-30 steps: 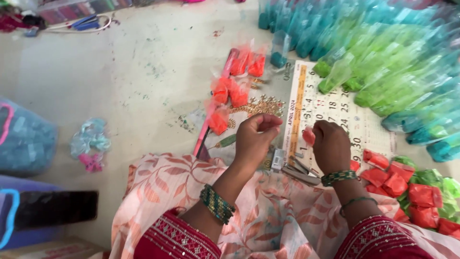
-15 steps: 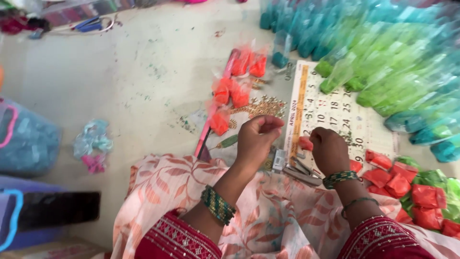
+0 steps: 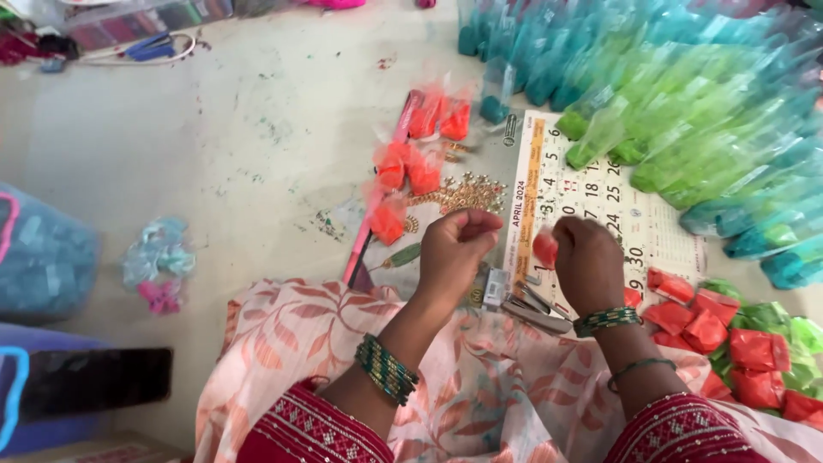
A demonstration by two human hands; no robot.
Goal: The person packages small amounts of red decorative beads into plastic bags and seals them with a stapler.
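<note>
My left hand hovers over the floor with its fingertips pinched together; what is between them is too small to tell. My right hand is closed around a small orange-red packet, held just above a paper calendar sheet. A pile of small gold pieces lies just beyond my left hand. Several orange packets lie further out beside a pink stick. A metal stapler rests below my hands on the patterned cloth over my lap.
Rows of teal and green packets fill the far right. Red and green packets are heaped at the near right. A blue bag and a small bundle of pastel bits sit at the left. Scissors lie at the far left.
Both hands have stayed close together with little shift; the right hand keeps the orange-red packet, and the left fingers remain pinched.
</note>
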